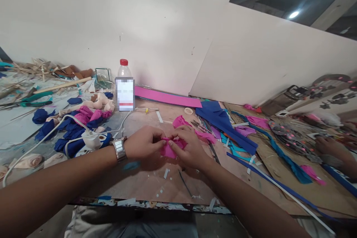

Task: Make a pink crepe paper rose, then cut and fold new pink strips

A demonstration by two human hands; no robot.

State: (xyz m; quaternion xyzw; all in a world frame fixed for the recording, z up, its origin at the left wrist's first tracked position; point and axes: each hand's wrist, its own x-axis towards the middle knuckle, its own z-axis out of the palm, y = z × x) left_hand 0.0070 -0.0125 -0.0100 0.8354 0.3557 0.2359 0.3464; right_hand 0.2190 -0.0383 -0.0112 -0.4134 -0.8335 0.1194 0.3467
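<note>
A small piece of bright pink crepe paper (168, 151) is gathered between both hands above the middle of the table. My left hand (142, 142), with a metal watch on its wrist, pinches the paper's left side between thumb and fingers. On the other side, my right hand (191, 148) has its fingers curled over the paper and its thumb pressed on it. The thumbs nearly meet at the top edge. Just behind the right hand lie more pink crepe paper strips (180, 121) and a pair of scissors (197, 124).
At left are rolled blue, pink and cream paper flowers (67, 130), a power strip (92, 142) with a white cable, and green-handled pliers (36, 98). A bottle (124, 67) stands behind a phone (125, 95). Blue paper (223, 122) lies right. Another person's hand (331, 147) is far right.
</note>
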